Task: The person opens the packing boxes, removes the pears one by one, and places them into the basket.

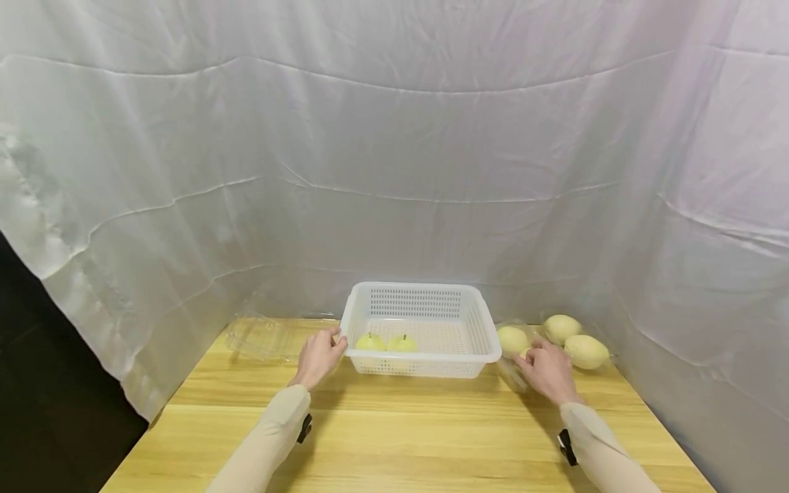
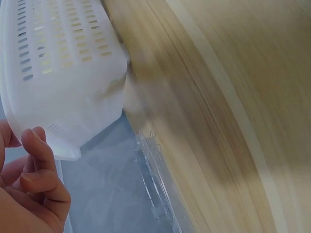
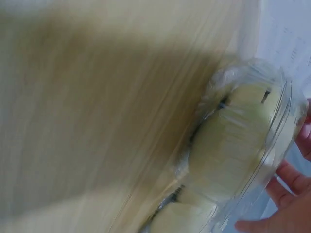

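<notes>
Yellow fruit (image 1: 513, 340) lies in a clear plastic pack (image 3: 248, 68) on the right of the tabletop (image 1: 401, 431), just beside the right hand (image 1: 547, 373). That hand's fingers are spread along the side of the pack, touching it; whether they grip it I cannot tell. Through the plastic, the right wrist view shows a dark stem on one fruit and another fruit at the near end.

The left hand (image 1: 319, 355) pinches the rim of a white basket (image 1: 425, 357) near its left near corner, its fingers curled. The basket stands upright between the two hands, toward the far edge of the tabletop, with slotted walls. Inside, toward its near left part, two yellow-green fruits (image 1: 370, 342) sit side by side, stems up.

Beyond the right hand, on the far right, two more pale yellow fruits (image 1: 587, 351) lie close together. Left of the basket, a clear plastic shell (image 1: 259, 337) rests near the tabletop's far left corner.

Both arms wear pale sleeves (image 1: 265, 438), each with a black band (image 1: 305, 428) near the wrist. Light grey fabric (image 1: 401, 150) hangs creased along the far side and both flanks; at the near left is a dark area (image 1: 49, 383).
</notes>
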Tool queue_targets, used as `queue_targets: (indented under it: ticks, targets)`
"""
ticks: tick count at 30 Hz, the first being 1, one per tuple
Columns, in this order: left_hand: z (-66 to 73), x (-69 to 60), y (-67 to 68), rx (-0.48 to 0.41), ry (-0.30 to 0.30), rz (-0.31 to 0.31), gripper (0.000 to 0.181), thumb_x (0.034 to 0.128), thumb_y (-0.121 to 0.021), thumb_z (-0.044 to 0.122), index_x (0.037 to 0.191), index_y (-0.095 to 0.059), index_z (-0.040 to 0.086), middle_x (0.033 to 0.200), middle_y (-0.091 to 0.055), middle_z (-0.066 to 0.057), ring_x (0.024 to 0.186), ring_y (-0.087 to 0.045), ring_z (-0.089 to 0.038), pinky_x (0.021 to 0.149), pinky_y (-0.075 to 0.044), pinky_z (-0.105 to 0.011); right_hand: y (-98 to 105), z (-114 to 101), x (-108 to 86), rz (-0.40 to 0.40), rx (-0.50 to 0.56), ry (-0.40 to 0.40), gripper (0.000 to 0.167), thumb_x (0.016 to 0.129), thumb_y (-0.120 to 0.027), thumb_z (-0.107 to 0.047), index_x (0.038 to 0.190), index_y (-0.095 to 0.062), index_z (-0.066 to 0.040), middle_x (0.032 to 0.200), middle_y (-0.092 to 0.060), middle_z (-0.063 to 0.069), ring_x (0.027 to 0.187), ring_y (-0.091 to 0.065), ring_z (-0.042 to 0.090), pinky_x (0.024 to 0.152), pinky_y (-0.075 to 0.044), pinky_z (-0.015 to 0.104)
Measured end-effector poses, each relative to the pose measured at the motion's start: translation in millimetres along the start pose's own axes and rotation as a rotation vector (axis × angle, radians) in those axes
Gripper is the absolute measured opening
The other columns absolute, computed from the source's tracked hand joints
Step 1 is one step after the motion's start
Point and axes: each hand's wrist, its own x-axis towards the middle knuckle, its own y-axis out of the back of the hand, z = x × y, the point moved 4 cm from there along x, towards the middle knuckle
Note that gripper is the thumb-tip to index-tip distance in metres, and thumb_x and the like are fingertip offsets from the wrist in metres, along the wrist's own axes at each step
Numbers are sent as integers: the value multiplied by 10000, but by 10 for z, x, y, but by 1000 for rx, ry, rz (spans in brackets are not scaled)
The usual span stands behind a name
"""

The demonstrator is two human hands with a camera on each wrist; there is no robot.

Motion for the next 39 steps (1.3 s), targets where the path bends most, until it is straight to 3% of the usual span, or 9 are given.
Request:
queue_targets:
  ticks: [4,8,13,20,27,31,39]
  targets:
    - [-5,-5,-6,-4,3,-2,383,931,-582,209,1264,-635,28,667,-602,-25,477,-467,-121,415,-363,-244,-10,54,14,-70,19,-24,292,889,-696,-376,832,-625,-98,1105,-636,216,1011,-568,457,854,-378,670]
    - [-1,-5,-8,1,-7,2,382,928,-581,205,1261,-638,25,662,-601,-26,477,-464,-121,413,-363,-245,-10,76,27,-104,15,-22,493,883,-684,-446,1127,-611,-23,1193,-606,290,1098,-544,507,882,-386,692]
    - [7,4,-7,14,-18,9,383,925,-576,214,1258,-645,38,659,-602,-23,475,-463,-122,417,-357,-250,-10,74,15,-126,-40,4,651,793,-722,-581,1128,-567,-44,1090,-613,249,997,-580,474,794,-444,643]
    - [6,2,-3,31,-17,11,377,923,-575,219,1252,-655,53,651,-599,-16,474,-463,-122,423,-353,-251,60,36,-23,-177,-83,-1,692,746,-741,-607,1162,-576,-79,1088,-623,234,967,-587,488,753,-453,633]
    - [7,15,6,33,-13,9,372,927,-577,224,1250,-657,58,656,-601,-18,481,-470,-127,426,-359,-253,253,10,-88,-410,-91,-33,1033,684,-753,-644,1446,-403,-39,1378,-400,416,1171,-390,657,899,-322,769]
    - [-2,9,22,44,-9,12,359,927,-581,227,1236,-667,63,647,-599,-13,479,-465,-127,428,-353,-253,336,18,-95,-509,-79,-29,1095,652,-790,-605,1471,-349,-28,1388,-364,434,1198,-354,664,894,-307,775]
    - [15,8,14,43,-20,13,387,916,-584,226,1240,-657,27,673,-619,-23,491,-460,-125,436,-354,-256,487,-10,-140,-606,-66,67,1123,565,-889,-444,1449,-364,8,1332,-382,451,1183,-357,690,888,-352,779]
